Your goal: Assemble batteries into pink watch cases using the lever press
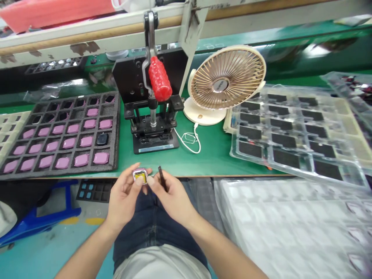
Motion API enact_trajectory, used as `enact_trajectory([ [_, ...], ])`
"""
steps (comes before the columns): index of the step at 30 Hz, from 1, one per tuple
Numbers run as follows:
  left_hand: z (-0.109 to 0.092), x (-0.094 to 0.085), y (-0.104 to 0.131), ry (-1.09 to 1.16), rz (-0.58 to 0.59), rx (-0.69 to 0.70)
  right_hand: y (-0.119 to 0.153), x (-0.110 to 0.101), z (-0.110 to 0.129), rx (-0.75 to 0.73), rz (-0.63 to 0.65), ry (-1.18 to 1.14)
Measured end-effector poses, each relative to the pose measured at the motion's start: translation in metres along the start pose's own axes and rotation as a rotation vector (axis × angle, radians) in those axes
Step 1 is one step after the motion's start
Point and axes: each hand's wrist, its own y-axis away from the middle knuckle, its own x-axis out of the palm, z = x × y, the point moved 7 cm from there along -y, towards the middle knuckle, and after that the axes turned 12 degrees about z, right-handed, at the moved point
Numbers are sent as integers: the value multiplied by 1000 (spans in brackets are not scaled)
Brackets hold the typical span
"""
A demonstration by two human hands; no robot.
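Between the fingers of my left hand (124, 193) is a small pinkish watch case (140, 176), its inside facing up and showing a yellow part. My left thumb presses on that yellow part. My right hand (173, 197) grips a thin dark pen-like tool (162, 177) pointing upward, while its thumb and fingertip touch the right edge of the case. Both hands are over my lap, just in front of the bench edge. What the tip of the tool looks like is too small to make out.
A black hand press (154, 128) with a red handle (161, 83) stands ahead. Left of it lies a foam tray (114, 155) of purple watch cases. A fan (228, 79) with a white cable and clear trays (290, 161) of black pieces are on the right.
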Motion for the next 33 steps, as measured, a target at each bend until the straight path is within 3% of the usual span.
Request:
enact_trajectory([
  [3, -2, -1, -2, 62, 1, 40, 9, -22, 14, -96, -37, -98],
  [6, 1, 3, -3, 137, 38, -10, 20, -61, 34, -289, -228, -36],
  [9, 5, 12, -3, 188, 77, -107, 26, -82, 33, -261, -296, 43],
  [12, 6, 18, -3, 179, 85, -142, 27, -72, 24, -195, -167, 17],
  [14, 4, 20, -3, 116, 66, -136, 29, -62, 26, -246, -136, 69],
  [20, 1, 26, 0, -34, 15, -156, 34, -28, 43, -664, -30, 387],
  [23, -2, 29, 0, -30, 14, -150, 34, -19, 41, -776, 24, 421],
  [33, -4, 28, 1, -90, -35, -136, 38, -17, 38, -767, 13, 483],
])
